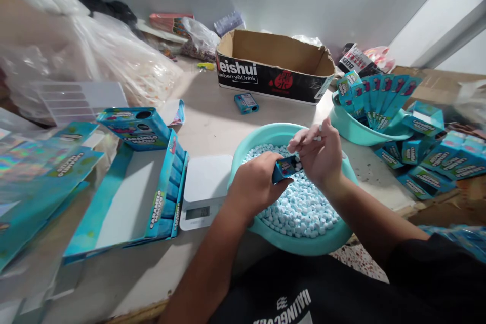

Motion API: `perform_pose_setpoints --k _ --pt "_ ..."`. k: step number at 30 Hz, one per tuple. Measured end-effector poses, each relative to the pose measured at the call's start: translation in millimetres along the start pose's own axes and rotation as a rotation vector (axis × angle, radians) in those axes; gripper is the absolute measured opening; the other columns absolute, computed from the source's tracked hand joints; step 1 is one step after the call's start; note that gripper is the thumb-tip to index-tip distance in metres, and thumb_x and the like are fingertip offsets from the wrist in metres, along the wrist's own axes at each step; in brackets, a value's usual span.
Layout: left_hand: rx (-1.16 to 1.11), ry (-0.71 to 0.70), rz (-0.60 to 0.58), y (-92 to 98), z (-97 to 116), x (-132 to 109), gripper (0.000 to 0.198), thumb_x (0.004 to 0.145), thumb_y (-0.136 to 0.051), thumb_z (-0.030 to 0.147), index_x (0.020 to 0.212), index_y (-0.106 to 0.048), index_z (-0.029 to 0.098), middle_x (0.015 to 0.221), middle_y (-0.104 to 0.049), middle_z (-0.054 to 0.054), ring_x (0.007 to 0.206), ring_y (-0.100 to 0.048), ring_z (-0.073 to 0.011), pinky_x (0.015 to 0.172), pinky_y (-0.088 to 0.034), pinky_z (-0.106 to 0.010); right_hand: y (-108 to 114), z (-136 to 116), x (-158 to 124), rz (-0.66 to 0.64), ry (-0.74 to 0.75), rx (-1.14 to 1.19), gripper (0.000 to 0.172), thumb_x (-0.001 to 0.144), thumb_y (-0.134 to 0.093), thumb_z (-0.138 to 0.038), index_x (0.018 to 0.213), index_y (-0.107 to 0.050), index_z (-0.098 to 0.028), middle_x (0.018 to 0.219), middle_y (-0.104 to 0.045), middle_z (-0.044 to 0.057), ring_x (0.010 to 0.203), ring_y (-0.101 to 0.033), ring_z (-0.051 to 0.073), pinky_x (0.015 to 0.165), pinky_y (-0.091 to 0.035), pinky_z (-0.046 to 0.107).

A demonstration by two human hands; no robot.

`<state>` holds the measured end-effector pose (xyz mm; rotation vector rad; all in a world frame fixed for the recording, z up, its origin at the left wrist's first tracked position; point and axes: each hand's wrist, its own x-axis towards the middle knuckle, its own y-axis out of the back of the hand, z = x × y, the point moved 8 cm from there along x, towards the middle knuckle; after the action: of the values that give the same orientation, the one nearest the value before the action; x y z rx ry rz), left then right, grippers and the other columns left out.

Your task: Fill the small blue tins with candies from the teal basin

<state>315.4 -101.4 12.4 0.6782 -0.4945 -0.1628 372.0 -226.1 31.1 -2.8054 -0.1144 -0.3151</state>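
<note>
My left hand (253,182) is wrapped around a small blue candy box (283,169), tilted with its open end toward the right. Close beside that end, my right hand (322,156) is cupped with its fingers curled upward, and a few small white candies (319,134) show at the fingers. Both hands are over a turquoise tub (241,144) full of pale blue and white candies (299,212). Left of the tub sits a white kitchen scale (208,179); its display digits are too blurred to read.
An open blue display carton (125,202) stands on the left, with a box on its back edge. Behind the tub are a single small box (246,103) and a black cardboard box (273,78). At right, a turquoise basin (353,129) holds flat cartons beside several blue boxes (429,162).
</note>
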Motion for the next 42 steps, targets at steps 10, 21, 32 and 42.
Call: perform_pose_setpoints --k 10,21,32,42 --pt "-0.113 0.065 -0.011 3.5 -3 2 0.035 0.082 -0.074 0.031 0.113 -0.063 0.02 0.11 -0.069 -0.006 0.102 -0.066 -0.0271 0.085 -0.054 -0.043 -3 -4 -2 -0.03 0.04 0.03 0.049 0.095 -0.048 -0.058 0.065 -0.058 -0.021 0.068 -0.062 0.002 0.062 -0.062 0.014 0.061 -0.052 0.03" --pt "-0.108 0.196 0.102 11.8 -15 2 0.04 0.077 -0.078 0.037 0.11 -0.064 0.019 0.106 -0.072 -0.009 0.098 -0.068 -0.0282 0.084 -0.056 -0.044 -15 -2 -7 -0.204 0.076 -0.127 0.03 0.092 -0.05 -0.039 0.082 -0.073 -0.022 0.088 -0.07 0.004 0.095 -0.067 0.022 0.093 -0.052 0.04" --pt "-0.058 0.152 0.328 26.6 -12 -3 0.043 0.08 -0.077 0.039 0.116 -0.06 0.022 0.106 -0.072 -0.008 0.099 -0.069 -0.0255 0.084 -0.057 -0.041 -26 -1 -12 -0.359 0.059 -0.199 0.037 0.089 -0.045 -0.028 0.112 -0.073 -0.024 0.123 -0.069 0.004 0.122 -0.058 0.025 0.111 -0.04 0.044" --pt "-0.081 0.138 0.29 26.4 -14 -2 0.04 0.082 -0.076 0.037 0.114 -0.059 0.021 0.106 -0.071 -0.01 0.1 -0.068 -0.0267 0.086 -0.056 -0.042 -27 1 -13 -0.38 0.105 -0.424 0.038 0.098 -0.04 -0.034 0.124 -0.066 -0.025 0.137 -0.061 0.004 0.134 -0.05 0.021 0.118 -0.034 0.042"
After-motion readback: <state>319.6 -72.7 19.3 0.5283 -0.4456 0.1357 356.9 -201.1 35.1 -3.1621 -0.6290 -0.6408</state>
